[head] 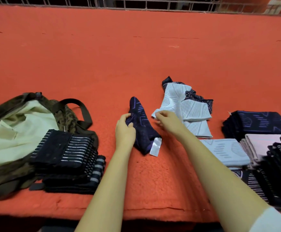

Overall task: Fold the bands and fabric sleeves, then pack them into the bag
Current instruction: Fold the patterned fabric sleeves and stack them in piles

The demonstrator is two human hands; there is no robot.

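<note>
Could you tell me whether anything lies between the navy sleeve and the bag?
Yes: a stack of folded black white-striped bands sits between the navy purple-patterned fabric sleeve and the open camouflage cloth bag.

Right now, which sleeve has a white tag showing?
The navy sleeve with purple lines, gripped by the left hand: a white tag sticks out of its near end. None shows on the others.

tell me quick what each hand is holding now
Left hand: grips the navy sleeve.
Right hand: curled by a corner of the pale sleeve; grip cannot be told.
</note>
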